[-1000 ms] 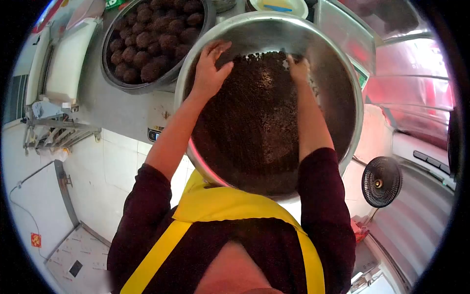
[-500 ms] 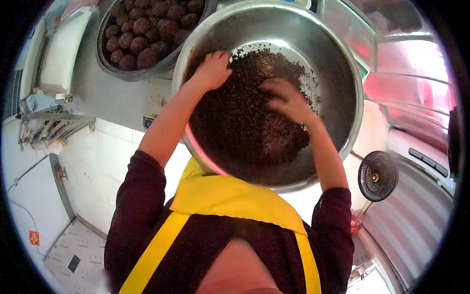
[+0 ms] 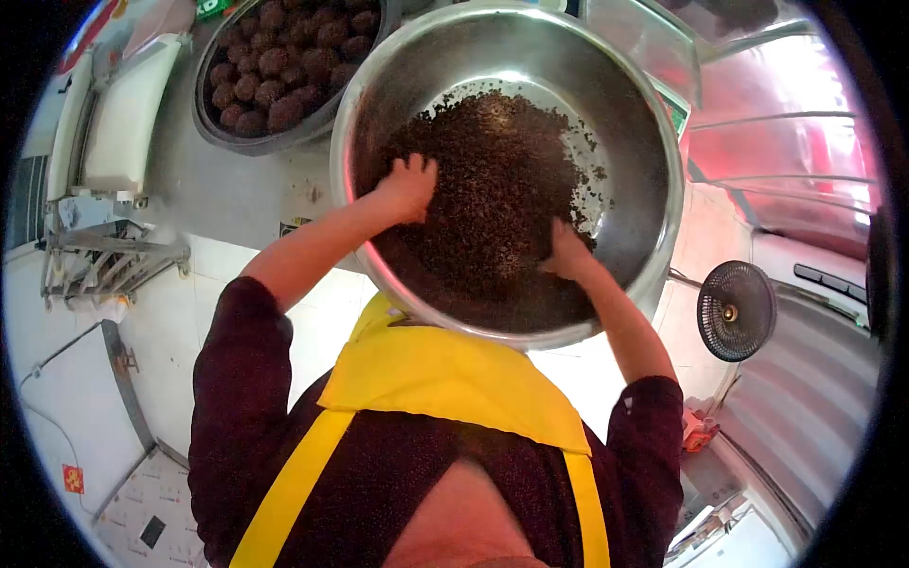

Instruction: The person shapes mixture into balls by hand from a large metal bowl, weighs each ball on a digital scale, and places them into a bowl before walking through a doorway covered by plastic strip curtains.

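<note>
A large round metal bowl (image 3: 630,123) holds a heap of dark brown crumbly material (image 3: 497,170). My left hand (image 3: 409,187) is at the left side of the heap, fingers bent and touching the crumbs; what it may grip is hidden. At the lower right of the heap is my right hand (image 3: 570,252), its fingertips in the crumbs and its thumb apart from the fingers. Crumbs lie scattered along the bowl's right inner side.
A dark tub (image 3: 260,147) full of round brown balls stands on the metal counter (image 3: 222,194), left of the bowl. At the far left is a white machine part (image 3: 133,123). A black fan (image 3: 736,310) is at the right.
Both hands have moved toward me inside the bowl, the right one first leftward from the far side. The heap now lies more bunched in the middle, and the view has shifted slightly.
</note>
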A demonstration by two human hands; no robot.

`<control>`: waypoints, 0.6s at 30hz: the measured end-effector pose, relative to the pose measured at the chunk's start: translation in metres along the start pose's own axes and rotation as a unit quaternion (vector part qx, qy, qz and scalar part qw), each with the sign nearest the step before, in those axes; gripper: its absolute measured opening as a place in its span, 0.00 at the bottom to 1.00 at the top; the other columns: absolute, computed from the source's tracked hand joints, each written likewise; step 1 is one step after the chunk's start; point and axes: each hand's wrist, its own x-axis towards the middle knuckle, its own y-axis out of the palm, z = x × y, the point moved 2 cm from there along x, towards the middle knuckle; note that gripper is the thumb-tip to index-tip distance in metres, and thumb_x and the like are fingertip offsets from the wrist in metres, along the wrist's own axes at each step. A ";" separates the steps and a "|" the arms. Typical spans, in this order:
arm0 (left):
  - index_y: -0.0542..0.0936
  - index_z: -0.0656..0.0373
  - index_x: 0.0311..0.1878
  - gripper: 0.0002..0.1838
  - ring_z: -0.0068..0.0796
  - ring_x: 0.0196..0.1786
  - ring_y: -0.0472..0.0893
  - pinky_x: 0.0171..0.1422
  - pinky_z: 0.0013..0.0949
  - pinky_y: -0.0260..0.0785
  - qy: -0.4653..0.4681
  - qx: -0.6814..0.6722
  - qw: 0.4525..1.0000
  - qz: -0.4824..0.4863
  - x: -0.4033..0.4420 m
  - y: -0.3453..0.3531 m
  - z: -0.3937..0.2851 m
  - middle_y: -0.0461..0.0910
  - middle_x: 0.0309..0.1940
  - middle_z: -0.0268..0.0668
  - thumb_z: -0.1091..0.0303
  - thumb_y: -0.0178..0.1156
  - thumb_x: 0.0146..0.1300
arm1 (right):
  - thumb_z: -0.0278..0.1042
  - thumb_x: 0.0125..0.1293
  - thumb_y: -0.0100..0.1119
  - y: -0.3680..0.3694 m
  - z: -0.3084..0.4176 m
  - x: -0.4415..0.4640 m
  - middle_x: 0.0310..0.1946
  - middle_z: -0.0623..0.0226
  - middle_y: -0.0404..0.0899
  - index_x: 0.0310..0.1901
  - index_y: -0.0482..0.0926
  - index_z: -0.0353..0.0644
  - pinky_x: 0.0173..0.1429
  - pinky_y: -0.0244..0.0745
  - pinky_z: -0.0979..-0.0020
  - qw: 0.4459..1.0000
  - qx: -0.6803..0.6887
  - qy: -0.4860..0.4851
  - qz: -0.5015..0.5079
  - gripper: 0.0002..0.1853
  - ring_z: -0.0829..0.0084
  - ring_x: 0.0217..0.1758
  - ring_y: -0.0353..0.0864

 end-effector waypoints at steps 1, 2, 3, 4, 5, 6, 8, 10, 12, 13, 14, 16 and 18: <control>0.51 0.68 0.68 0.50 0.62 0.55 0.67 0.59 0.53 0.66 0.010 -0.017 0.999 -0.037 0.017 0.020 -0.006 0.60 0.56 0.58 0.68 0.71 0.46 | 0.39 0.44 0.76 0.019 0.003 0.019 0.66 0.37 0.51 0.70 0.44 0.36 0.68 0.62 0.58 0.999 0.017 -0.029 -0.041 0.57 0.43 0.66 0.61; 0.52 0.67 0.68 0.48 0.61 0.58 0.66 0.61 0.53 0.65 0.063 0.011 0.996 -0.066 0.011 0.016 -0.024 0.58 0.58 0.58 0.71 0.70 0.46 | 0.36 0.46 0.74 0.012 0.025 0.017 0.65 0.39 0.53 0.70 0.46 0.37 0.68 0.62 0.58 0.997 0.034 -0.021 -0.060 0.55 0.44 0.66 0.61; 0.52 0.66 0.68 0.47 0.60 0.60 0.65 0.62 0.52 0.65 0.083 -0.073 0.991 -0.071 0.006 0.012 -0.039 0.57 0.60 0.57 0.71 0.69 0.47 | 0.33 0.47 0.73 0.004 0.050 0.014 0.65 0.41 0.55 0.70 0.47 0.38 0.68 0.62 0.58 0.995 0.052 -0.015 -0.080 0.53 0.44 0.66 0.61; 0.53 0.65 0.68 0.46 0.59 0.62 0.64 0.64 0.51 0.64 0.103 -0.155 0.980 -0.075 0.000 0.006 -0.048 0.55 0.62 0.56 0.71 0.68 0.48 | 0.34 0.49 0.72 -0.020 0.069 0.000 0.65 0.43 0.56 0.70 0.48 0.38 0.68 0.62 0.58 0.990 0.095 -0.051 -0.095 0.51 0.45 0.66 0.61; 0.53 0.63 0.69 0.46 0.58 0.63 0.63 0.65 0.50 0.63 0.100 -0.158 0.977 -0.100 -0.005 -0.005 -0.047 0.54 0.64 0.55 0.71 0.67 0.49 | 0.35 0.50 0.71 -0.041 0.083 -0.010 0.65 0.44 0.56 0.70 0.48 0.39 0.68 0.61 0.57 0.981 0.139 -0.088 -0.108 0.49 0.46 0.66 0.60; 0.52 0.62 0.69 0.45 0.58 0.64 0.63 0.66 0.49 0.62 0.098 -0.162 0.974 -0.125 -0.010 -0.019 -0.045 0.53 0.65 0.53 0.70 0.67 0.50 | 0.36 0.52 0.69 -0.050 0.090 -0.014 0.65 0.46 0.57 0.70 0.49 0.40 0.68 0.61 0.57 0.968 0.181 -0.124 -0.120 0.48 0.47 0.66 0.60; 0.54 0.61 0.69 0.41 0.56 0.65 0.62 0.69 0.47 0.58 0.055 -0.178 0.961 -0.204 -0.006 -0.028 -0.032 0.52 0.69 0.48 0.64 0.63 0.56 | 0.41 0.57 0.65 -0.056 0.081 -0.010 0.64 0.48 0.60 0.69 0.54 0.42 0.68 0.60 0.56 0.967 0.144 -0.079 -0.197 0.41 0.49 0.66 0.59; 0.60 0.62 0.67 0.34 0.53 0.67 0.61 0.70 0.47 0.55 0.038 -0.257 0.919 -0.296 0.016 -0.010 -0.018 0.59 0.66 0.50 0.60 0.58 0.61 | 0.46 0.61 0.61 -0.052 0.071 0.012 0.63 0.50 0.62 0.67 0.60 0.43 0.68 0.59 0.55 0.941 0.178 -0.037 -0.287 0.35 0.50 0.66 0.59; 0.64 0.63 0.65 0.30 0.52 0.66 0.62 0.70 0.46 0.55 0.000 -0.334 0.904 -0.268 0.034 0.012 -0.026 0.62 0.64 0.51 0.58 0.56 0.63 | 0.51 0.64 0.56 -0.009 0.054 0.060 0.62 0.51 0.63 0.64 0.66 0.44 0.68 0.57 0.55 0.880 0.279 0.003 -0.383 0.31 0.51 0.66 0.59; 0.66 0.63 0.64 0.28 0.51 0.66 0.62 0.70 0.46 0.55 -0.019 -0.372 0.893 -0.254 0.046 0.026 -0.032 0.64 0.63 0.51 0.58 0.55 0.65 | 0.51 0.67 0.51 0.011 0.058 0.077 0.60 0.52 0.65 0.59 0.72 0.42 0.69 0.56 0.56 0.860 0.309 0.027 -0.404 0.25 0.52 0.66 0.59; 0.68 0.64 0.62 0.26 0.52 0.64 0.65 0.68 0.45 0.57 0.004 -0.327 0.884 -0.335 0.056 0.047 -0.041 0.67 0.60 0.52 0.57 0.54 0.66 | 0.49 0.69 0.48 0.011 0.077 0.071 0.60 0.54 0.65 0.58 0.72 0.40 0.69 0.55 0.58 0.851 0.306 0.005 -0.428 0.23 0.53 0.66 0.59; 0.68 0.66 0.62 0.25 0.47 0.66 0.63 0.69 0.45 0.55 -0.019 -0.447 0.842 -0.300 0.042 0.039 -0.069 0.67 0.61 0.48 0.59 0.49 0.68 | 0.45 0.71 0.45 0.002 0.107 0.062 0.62 0.57 0.65 0.58 0.71 0.39 0.69 0.55 0.60 0.806 0.435 -0.056 -0.398 0.22 0.56 0.67 0.59; 0.68 0.63 0.62 0.23 0.43 0.65 0.65 0.68 0.43 0.56 -0.040 -0.652 0.702 -0.284 0.042 0.036 -0.089 0.69 0.60 0.45 0.58 0.47 0.70 | 0.44 0.72 0.42 -0.009 0.131 0.049 0.61 0.59 0.68 0.60 0.71 0.40 0.68 0.57 0.63 0.741 0.557 -0.051 -0.371 0.22 0.60 0.66 0.63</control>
